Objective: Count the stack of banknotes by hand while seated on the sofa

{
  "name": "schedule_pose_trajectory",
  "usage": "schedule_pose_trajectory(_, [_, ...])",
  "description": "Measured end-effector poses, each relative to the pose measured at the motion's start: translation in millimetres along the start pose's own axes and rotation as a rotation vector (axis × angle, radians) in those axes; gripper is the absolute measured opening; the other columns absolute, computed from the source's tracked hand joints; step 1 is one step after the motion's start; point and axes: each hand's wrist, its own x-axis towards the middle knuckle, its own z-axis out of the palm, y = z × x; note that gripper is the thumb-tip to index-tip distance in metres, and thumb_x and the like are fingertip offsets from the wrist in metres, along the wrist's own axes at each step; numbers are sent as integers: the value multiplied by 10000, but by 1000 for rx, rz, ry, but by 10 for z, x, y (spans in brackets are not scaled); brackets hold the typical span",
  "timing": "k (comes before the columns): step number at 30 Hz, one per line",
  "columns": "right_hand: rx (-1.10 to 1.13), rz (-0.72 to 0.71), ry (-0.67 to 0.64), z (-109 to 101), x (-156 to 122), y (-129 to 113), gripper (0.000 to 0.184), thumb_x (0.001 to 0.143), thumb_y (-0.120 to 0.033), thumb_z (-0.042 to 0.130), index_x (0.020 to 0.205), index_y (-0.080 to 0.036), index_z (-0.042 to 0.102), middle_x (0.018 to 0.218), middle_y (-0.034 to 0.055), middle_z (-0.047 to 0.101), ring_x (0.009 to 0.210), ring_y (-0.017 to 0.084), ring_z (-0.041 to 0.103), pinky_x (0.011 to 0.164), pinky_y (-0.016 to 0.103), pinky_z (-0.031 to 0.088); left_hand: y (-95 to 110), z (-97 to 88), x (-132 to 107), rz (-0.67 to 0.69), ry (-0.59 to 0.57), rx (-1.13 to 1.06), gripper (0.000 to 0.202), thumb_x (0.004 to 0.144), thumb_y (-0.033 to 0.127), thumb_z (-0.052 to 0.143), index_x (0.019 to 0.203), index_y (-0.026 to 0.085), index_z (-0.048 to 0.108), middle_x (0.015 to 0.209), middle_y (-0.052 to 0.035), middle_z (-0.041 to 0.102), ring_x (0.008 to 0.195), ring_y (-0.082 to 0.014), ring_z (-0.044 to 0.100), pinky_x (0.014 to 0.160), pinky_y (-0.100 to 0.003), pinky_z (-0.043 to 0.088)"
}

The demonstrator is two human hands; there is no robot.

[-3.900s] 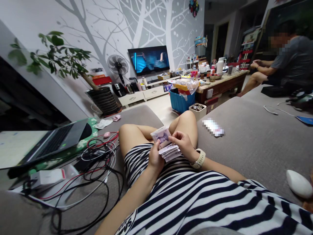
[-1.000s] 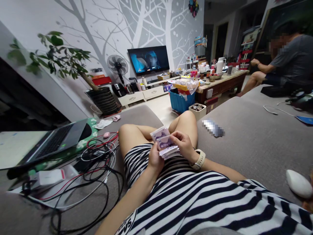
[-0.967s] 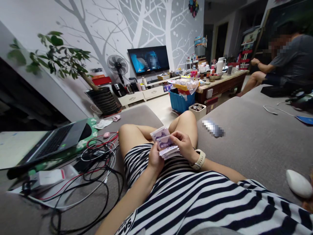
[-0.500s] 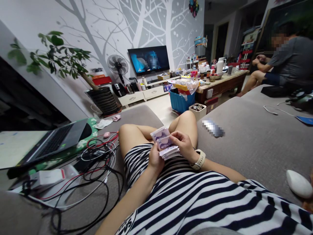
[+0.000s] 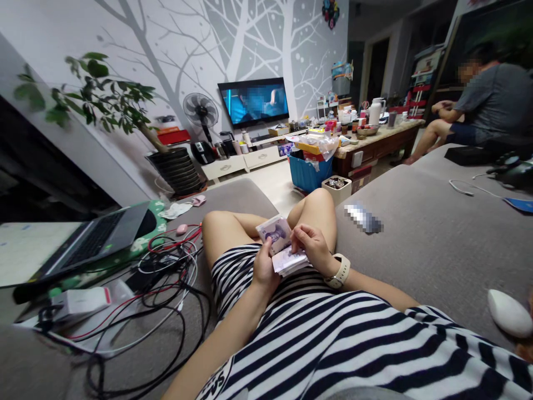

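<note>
Banknotes (image 5: 288, 261) fill the grip: the left hand (image 5: 263, 269) is closed around the near end of a thick wad, thumb on top and fingers curled beneath. The right hand (image 5: 311, 248) pinches the far end from above, fingertips bent down onto the upper edge. The wad lies between the two hands, just above the lap. Its long axis runs roughly from the left palm across toward the right wrist, so the left hand carries it and the right works at its free end. One loose note (image 5: 275, 232) stands tilted up off the wad on the side away from the body, beside the left thumb, with its printed face toward the camera. The paper is pale purple and white, and the edges are fanned slightly rather than squared.

A pale watch (image 5: 340, 270) sits on the right wrist. Below the hands is a striped dress (image 5: 333, 339), with both bare knees raised beyond them. The person sits on a grey sofa (image 5: 420, 244). A tangle of cables (image 5: 166, 280) and a laptop (image 5: 94, 240) lie well to the left, and a small blurred item (image 5: 363, 218) rests on the cushion to the right. Across the room a television (image 5: 254, 101) is on, and another person (image 5: 493, 105) sits far right.
</note>
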Motion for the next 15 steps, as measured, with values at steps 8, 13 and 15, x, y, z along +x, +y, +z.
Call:
schedule_pose_trajectory(8, [-97,20,139,-24,64,45,374,682,-504,705,671,-183,513,577,-44,496,527,98,445,503,228,368,1,5,-19,72,6,76,198,733,240,630,858,96,685,821,-108,734,820,-274,692,824,-404,527])
schedule_pose_trajectory(13, [-117,16,126,-34,75,65,358,734,-496,655,639,-179,518,562,-36,498,537,103,431,516,235,350,16,27,-50,83,-8,136,201,663,209,683,827,93,684,784,-103,734,819,-284,693,818,-400,526])
schedule_pose_trajectory(15, [-131,14,124,-36,75,73,355,751,-485,641,625,-178,514,551,-36,487,532,102,421,513,235,341,21,35,-62,72,-25,132,222,652,208,688,835,82,684,773,-113,732,839,-297,692,818,-405,526])
